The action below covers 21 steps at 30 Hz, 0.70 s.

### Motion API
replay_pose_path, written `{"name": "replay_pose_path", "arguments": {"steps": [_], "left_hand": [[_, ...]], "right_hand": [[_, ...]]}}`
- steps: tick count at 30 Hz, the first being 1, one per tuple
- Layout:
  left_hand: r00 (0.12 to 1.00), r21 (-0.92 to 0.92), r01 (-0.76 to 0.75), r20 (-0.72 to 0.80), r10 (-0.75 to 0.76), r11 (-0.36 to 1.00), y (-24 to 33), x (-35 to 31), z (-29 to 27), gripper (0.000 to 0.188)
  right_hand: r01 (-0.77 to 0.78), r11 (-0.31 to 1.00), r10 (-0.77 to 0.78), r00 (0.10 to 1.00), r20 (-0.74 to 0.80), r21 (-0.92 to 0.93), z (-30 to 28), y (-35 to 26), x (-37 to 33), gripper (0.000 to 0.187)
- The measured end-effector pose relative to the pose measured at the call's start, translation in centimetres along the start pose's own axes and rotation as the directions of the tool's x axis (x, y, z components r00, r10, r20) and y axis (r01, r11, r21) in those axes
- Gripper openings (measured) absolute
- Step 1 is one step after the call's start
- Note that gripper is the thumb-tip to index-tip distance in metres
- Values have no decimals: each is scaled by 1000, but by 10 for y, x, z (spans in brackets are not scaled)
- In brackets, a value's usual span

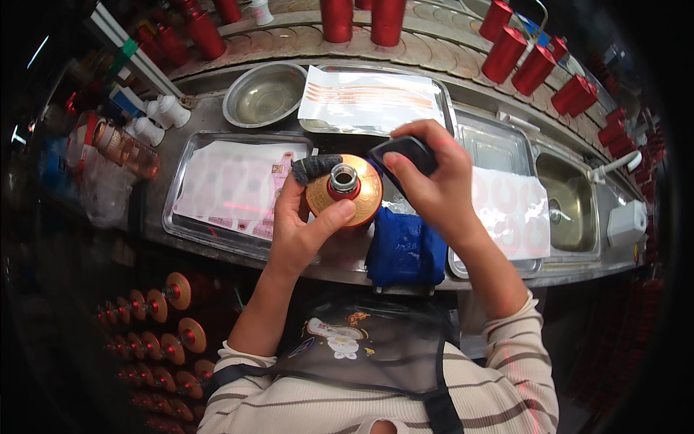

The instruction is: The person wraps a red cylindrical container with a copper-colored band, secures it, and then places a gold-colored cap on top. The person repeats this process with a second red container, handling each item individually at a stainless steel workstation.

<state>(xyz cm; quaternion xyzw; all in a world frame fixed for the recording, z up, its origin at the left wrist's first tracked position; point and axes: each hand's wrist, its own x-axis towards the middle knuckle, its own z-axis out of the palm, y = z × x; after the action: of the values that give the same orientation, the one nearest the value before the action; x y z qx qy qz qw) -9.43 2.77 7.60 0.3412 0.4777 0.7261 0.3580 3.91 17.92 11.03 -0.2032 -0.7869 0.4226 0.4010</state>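
My left hand [298,235] grips a red bottle with a gold shoulder [365,184] and an uncapped glass mouth pointing up. A dark fabric sleeve [316,168] covers one of its fingers, which curls over the far side of the bottle. In my right hand [450,181] is a flat black palm-sized piece [413,153], held just right of the bottle; its exact kind is unclear. Below that hand a folded blue cloth [407,249] lies at the counter's front edge. The lower body of the bottle is mostly hidden from above.
Metal trays with label sheets flank the bottle: pink labels [231,184] left, strips [369,98] behind, round labels [510,210] right. A metal bowl [266,94] stands back left, a sink [567,195] right. Red bottles [389,22] line a conveyor [289,47]; more [173,347] stand lower left.
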Motion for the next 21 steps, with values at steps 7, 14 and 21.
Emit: {"name": "replay_pose_path", "arguments": {"steps": [7,14,21], "left_hand": [[1000,-16,7,-8,-7,1000,-4,-3,-1,50],[1000,-19,-5,30,6,1000,-7,-2,-1,49],[1000,-26,17,17,-16,1000,-6,-2,-1,49]], "right_hand": [[-88,987,108,983,147,-133,-6,2,4,23],[-107,994,108,993,-39,39,-2,2,-16,22],[8,999,-7,1000,-30,34,-1,1,-17,23]]}}
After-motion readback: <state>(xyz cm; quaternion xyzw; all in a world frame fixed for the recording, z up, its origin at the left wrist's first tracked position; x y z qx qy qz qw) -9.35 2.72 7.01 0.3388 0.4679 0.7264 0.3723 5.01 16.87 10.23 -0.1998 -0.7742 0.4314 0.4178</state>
